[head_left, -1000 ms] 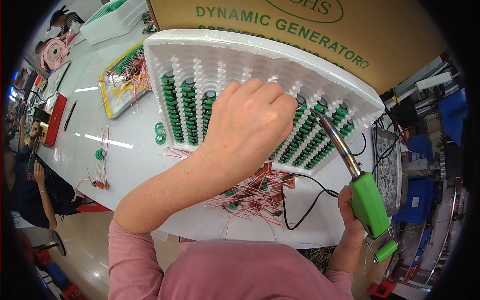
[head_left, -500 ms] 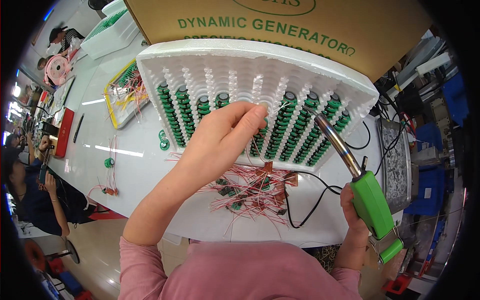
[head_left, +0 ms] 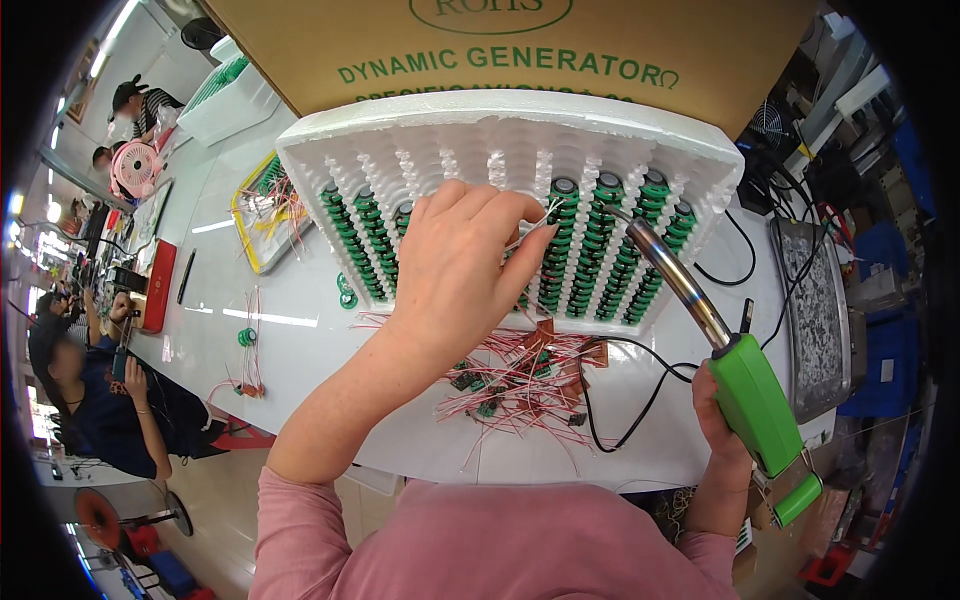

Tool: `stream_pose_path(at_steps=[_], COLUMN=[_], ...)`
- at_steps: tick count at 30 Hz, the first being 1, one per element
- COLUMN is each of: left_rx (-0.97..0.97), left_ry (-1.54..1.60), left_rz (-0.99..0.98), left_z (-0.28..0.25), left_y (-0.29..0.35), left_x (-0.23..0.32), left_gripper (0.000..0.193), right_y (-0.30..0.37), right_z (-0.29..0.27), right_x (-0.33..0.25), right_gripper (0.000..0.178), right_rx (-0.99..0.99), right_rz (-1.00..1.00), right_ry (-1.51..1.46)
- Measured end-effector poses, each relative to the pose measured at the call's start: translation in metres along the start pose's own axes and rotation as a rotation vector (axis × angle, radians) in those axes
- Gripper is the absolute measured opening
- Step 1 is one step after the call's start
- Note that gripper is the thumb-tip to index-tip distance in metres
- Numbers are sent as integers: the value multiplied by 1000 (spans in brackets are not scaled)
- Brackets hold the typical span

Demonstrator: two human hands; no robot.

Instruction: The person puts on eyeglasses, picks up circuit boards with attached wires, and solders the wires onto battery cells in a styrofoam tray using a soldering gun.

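My left hand [head_left: 462,255] reaches over a white foam tray [head_left: 500,108], its thumb and forefinger pinching thin pale wires [head_left: 549,211]. Rows of round green parts with black rims [head_left: 566,205] fill the tray's grooves; my hand hides some of the middle ones. My right hand [head_left: 713,408] is wrapped around the handle of a green soldering gun [head_left: 752,405]. The gun's long metal barrel slants up to the left, and its thin tip [head_left: 617,213] hovers over the tray, to the right of the wire ends and apart from them.
Red and white wires with small boards [head_left: 520,375] lie in front of the tray. A cardboard box [head_left: 480,60] stands behind it. A black cable [head_left: 640,410] loops at the right, near a metal tray [head_left: 808,320]. At left are a yellow-rimmed tray [head_left: 250,235] and co-workers [head_left: 125,400].
My left hand has rolled so that its back shows more, still pinching the wires. The soldering gun keeps almost the same pose. The whole view has shifted slightly.
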State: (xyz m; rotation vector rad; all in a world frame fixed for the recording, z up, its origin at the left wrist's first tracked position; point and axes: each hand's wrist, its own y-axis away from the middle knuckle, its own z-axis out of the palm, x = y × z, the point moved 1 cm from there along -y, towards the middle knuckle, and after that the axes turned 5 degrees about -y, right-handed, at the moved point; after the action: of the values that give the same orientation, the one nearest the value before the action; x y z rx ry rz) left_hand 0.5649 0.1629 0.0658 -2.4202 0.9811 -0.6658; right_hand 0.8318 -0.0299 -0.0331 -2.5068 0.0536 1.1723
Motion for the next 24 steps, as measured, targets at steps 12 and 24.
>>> stream_pose_path(at_steps=[12, 24], left_rx=[53, 48], left_ry=[271, 425], left_rz=[9, 5], left_z=[4, -14], left_y=[-6, 12], left_x=[1, -16], left_gripper=[5, 6], right_y=[8, 6], right_z=[-11, -6], right_x=[11, -12], right_gripper=[34, 27], right_rx=[32, -424], right_rz=[-10, -436], right_ry=[-74, 1413])
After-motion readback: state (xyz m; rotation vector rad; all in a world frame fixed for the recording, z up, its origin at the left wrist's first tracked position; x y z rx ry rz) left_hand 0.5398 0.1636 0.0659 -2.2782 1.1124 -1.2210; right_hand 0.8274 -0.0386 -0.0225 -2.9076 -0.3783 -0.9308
